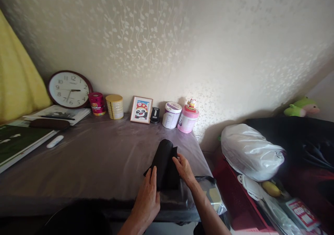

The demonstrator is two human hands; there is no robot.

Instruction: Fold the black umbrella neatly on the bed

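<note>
A black roll (pixel 164 162), like a rolled-up cloth or sheet, lies lengthwise near the front edge of the table. Part of it spreads as a loose flap on its right side. My left hand (pixel 148 195) holds the roll along its left side, fingers stretched forward against it and thumb by the near end. At the flap's right edge, my right hand (pixel 184 167) pinches the material between thumb and fingers. Beside my right forearm sits a clear plastic bag (pixel 212 193) with a dark strap and something yellowish inside. The underside of the roll is hidden.
Along the wall stand a round clock (pixel 70 88), a magenta can (pixel 97 104), a yellow-lidded can (pixel 115 108), a framed panda picture (pixel 141 109) and two tubs (pixel 171 116). Books (pixel 23 141) lie left. A red basket (pixel 232 193) and white bag (pixel 247 151) are right.
</note>
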